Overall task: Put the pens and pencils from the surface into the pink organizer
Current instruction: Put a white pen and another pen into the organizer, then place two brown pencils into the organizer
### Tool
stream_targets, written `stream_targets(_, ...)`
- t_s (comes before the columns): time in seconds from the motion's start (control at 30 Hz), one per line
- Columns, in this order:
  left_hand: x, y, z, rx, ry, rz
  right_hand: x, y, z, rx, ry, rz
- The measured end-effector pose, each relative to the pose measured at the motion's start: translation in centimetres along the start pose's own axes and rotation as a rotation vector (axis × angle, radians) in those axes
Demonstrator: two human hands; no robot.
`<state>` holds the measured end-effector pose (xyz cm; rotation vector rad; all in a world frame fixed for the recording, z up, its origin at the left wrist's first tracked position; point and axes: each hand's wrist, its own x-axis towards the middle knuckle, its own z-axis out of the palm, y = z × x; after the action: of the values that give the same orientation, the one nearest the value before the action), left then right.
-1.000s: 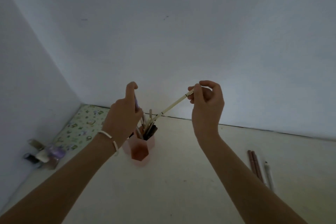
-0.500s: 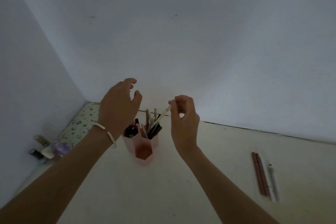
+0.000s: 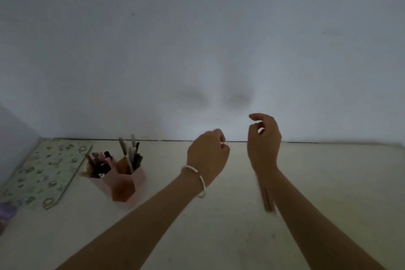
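Note:
The pink organizer (image 3: 125,184) stands on the pale surface at the left, with several pens and pencils upright in its compartments. Two brown pencils (image 3: 267,200) lie on the surface at the right, partly hidden behind my right forearm. My right hand (image 3: 264,144) hovers above their far ends, its fingers loosely curled around nothing. My left hand (image 3: 208,155), with a white bracelet at the wrist, hangs in the air to the right of the organizer, fingers loosely curled and empty.
A patterned flat case (image 3: 43,171) lies along the left side near the wall corner. A small purple object (image 3: 6,215) sits at the left edge. The white wall (image 3: 197,50) rises right behind the surface.
The cream pen has left my right hand and now stands in the organizer. Both hands have moved right, away from the organizer, and my view has turned right.

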<state>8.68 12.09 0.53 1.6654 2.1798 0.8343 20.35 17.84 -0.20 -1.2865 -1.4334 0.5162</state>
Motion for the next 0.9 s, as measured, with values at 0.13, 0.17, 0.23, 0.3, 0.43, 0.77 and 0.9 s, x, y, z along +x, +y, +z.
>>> stream_targets(0.13,-1.4,3.6,9.7,-0.019,-0.409,-0.157,1.6,3.9,-5.8,-0.048,0.097,0.194)
stream_targets(0.17,-1.8,4.2,11.6,-0.027,-0.471,-0.193,1.5,4.9,-7.0,-0.066,0.112,0.221)
stream_targets(0.23,-2.3,4.7,14.4,-0.031,-0.535,-0.258,1.2,6.4,-9.1,-0.102,0.129,0.238)
stream_targets(0.3,-2.5,4.7,16.0,0.024,-0.53,-0.264,0.8,7.7,-10.7,-0.141,0.142,0.231)
stream_targets(0.43,-2.6,3.9,16.7,0.119,-0.52,-0.27,0.3,9.4,-12.6,-0.186,0.162,0.248)
stream_targets(0.77,-2.1,1.2,15.1,0.056,-0.533,-0.332,-0.8,9.4,-10.0,-0.115,0.078,0.323)
stream_targets(0.9,-2.1,0.5,14.2,0.198,-0.463,-0.31,-1.3,8.9,-8.3,-0.13,-0.023,0.285)
